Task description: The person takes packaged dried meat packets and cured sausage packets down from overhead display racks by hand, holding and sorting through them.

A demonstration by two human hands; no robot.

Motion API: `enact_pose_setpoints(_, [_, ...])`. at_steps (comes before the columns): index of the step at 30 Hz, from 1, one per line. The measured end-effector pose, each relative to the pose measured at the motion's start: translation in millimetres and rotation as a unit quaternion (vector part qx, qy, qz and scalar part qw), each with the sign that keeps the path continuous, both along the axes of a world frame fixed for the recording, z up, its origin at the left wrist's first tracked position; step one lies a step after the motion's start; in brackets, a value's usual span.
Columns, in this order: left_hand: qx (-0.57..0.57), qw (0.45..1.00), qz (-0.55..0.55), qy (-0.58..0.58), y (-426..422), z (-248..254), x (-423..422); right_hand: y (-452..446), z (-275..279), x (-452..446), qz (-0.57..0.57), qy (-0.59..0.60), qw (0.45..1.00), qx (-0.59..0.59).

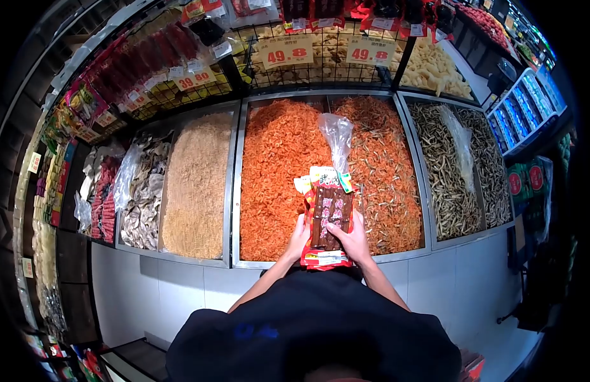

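Observation:
Upright before my chest are red packages (pixel 332 213) with dark brown contents behind a clear window, several stacked together. My left hand (pixel 299 239) grips their left edge, its fingers mostly behind them. On the right side my right hand (pixel 351 239) holds them too, its thumb lying across the front. Behind the packages lie a bin of orange dried shrimp (pixel 276 146) and a bin of mixed orange and grey dried seafood (pixel 387 184). A clear plastic bag (pixel 338 137) rests at the divider between these bins, just above the packages.
To the left are bins of tan dried shrimp (pixel 196 184) and grey dried fish (pixel 145 191). Small dark dried fish (pixel 445 172) fill a bin on the right. Price signs (pixel 287 51) hang on a black wire rack, and a blue-and-white display (pixel 527 108) stands far right.

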State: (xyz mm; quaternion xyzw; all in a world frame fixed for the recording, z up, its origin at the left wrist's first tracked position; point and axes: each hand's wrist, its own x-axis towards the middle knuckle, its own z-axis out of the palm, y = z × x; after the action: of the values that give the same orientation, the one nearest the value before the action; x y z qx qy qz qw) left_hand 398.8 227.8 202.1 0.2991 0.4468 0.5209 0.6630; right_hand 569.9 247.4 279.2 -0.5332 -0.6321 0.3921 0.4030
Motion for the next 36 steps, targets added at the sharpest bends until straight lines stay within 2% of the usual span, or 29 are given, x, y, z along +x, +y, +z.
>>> enact_pose_setpoints(1, [0.011,1.0,-0.008,0.0,0,4,2,4,5,-3,0.07,0.294,0.94,-0.158])
enact_pose_setpoints(2, [0.021,1.0,-0.014,-0.002,0,7,3,3,12,-1,0.074,0.353,0.91,-0.207])
enact_pose_setpoints(4, [0.021,0.997,-0.048,0.056,2,25,6,9,-7,9,0.129,0.347,0.899,-0.235])
enact_pose_setpoints(6, [0.046,0.991,-0.055,0.114,6,20,6,9,-6,17,0.144,0.384,0.873,-0.263])
enact_pose_setpoints(12, [0.029,0.994,-0.1,-0.016,1,19,-3,-4,-18,35,0.103,0.445,0.833,-0.311])
enact_pose_setpoints(13, [0.016,0.995,-0.065,-0.074,-1,28,0,-6,-20,37,0.094,0.457,0.823,-0.325])
enact_pose_setpoints(19, [0.024,0.997,-0.053,-0.045,4,29,-2,-8,-41,49,0.064,0.493,0.795,-0.348])
enact_pose_setpoints(22, [0.016,0.998,-0.047,-0.044,9,39,2,-11,-44,55,0.052,0.493,0.796,-0.348])
enact_pose_setpoints(24, [-0.003,0.999,-0.032,0.012,10,44,6,-13,-48,59,0.044,0.488,0.805,-0.333])
enact_pose_setpoints(26, [0.01,0.999,-0.042,0.021,14,43,4,-15,-43,61,0.042,0.485,0.815,-0.315])
enact_pose_setpoints(29, [-0.021,0.997,-0.059,-0.037,15,50,-5,-21,-58,69,0.031,0.501,0.803,-0.322])
enact_pose_setpoints(33, [-0.005,1.0,-0.025,-0.008,38,59,-33,-26,-59,72,0.013,0.548,0.776,-0.311])
enact_pose_setpoints(36, [0.048,0.999,0.005,-0.013,75,75,-56,-31,-76,78,-0.005,0.563,0.771,-0.297])
